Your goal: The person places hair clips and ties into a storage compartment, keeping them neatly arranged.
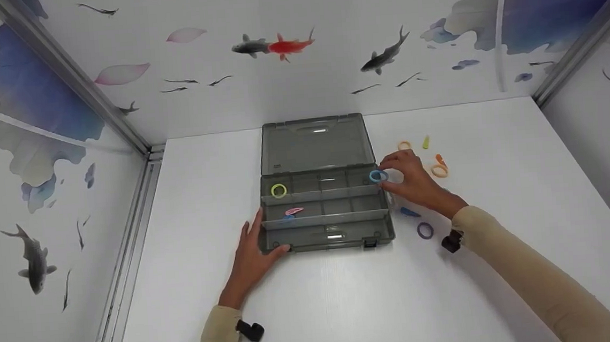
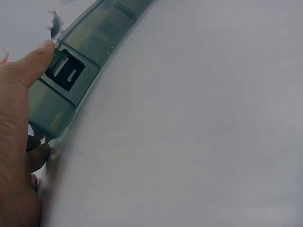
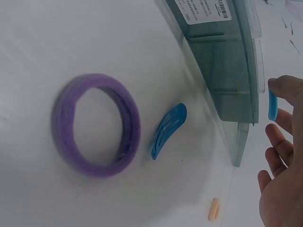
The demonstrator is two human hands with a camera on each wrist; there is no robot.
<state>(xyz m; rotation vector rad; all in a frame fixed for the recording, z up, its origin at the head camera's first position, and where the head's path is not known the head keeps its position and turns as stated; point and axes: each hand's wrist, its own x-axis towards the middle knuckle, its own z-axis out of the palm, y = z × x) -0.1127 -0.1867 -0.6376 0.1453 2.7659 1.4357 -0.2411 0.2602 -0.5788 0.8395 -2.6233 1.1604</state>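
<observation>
A grey see-through storage box (image 1: 331,237) stands with its lid (image 1: 314,146) swung back. My left hand (image 1: 249,258) grips its near left corner, thumb on the front rim and fingers along the side. Between thumb and index finger, my right hand (image 1: 413,182) pinches a blue hair tie (image 3: 272,106) over the right end of the back row. A yellow hair tie (image 1: 272,191) lies at that row's left end. In the left of the middle row are a pink hair clip (image 1: 296,210) and a blue hair clip (image 1: 288,217).
Right of the box lie a purple hair tie (image 3: 66,123) and another blue clip (image 3: 169,128). Farther back are an orange clip (image 1: 440,159), a light orange tie (image 1: 439,176), a second one (image 1: 404,143) and a yellow clip (image 1: 426,142). Printed walls (image 1: 321,89) enclose the white table (image 1: 335,303).
</observation>
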